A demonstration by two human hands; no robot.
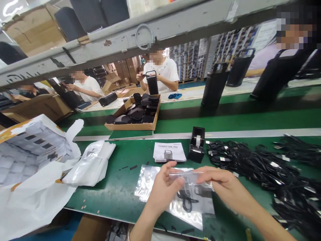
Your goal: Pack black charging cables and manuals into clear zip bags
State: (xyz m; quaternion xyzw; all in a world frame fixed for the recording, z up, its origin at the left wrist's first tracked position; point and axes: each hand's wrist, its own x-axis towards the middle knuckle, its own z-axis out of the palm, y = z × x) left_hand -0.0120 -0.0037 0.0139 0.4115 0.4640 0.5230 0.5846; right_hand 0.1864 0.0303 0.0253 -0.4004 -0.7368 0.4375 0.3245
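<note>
Both hands grip the upper edge of a clear plastic bag [207, 202]. Inside it show a coiled black cable [187, 202] and a printed leaflet. My left hand [163, 189] pinches the left end of that edge, thumb in front; my right hand [223, 184] has its fingers closed on the right end. Under the bag lie more clear bags [144, 184] on the green table. Just beyond the hands sit a stack of white "Thunder Trail Pro" leaflets [160, 152] and a black tape dispenser [197, 144].
A heap of black cables [253, 164] spreads at the right. White plastic packaging [87, 164] lies left. Past the table, a green conveyor [180, 115] carries a cardboard tray [130, 126] of black parts and black speakers [215, 85]. Co-workers [168, 68] sit opposite, beneath a shelf [175, 28].
</note>
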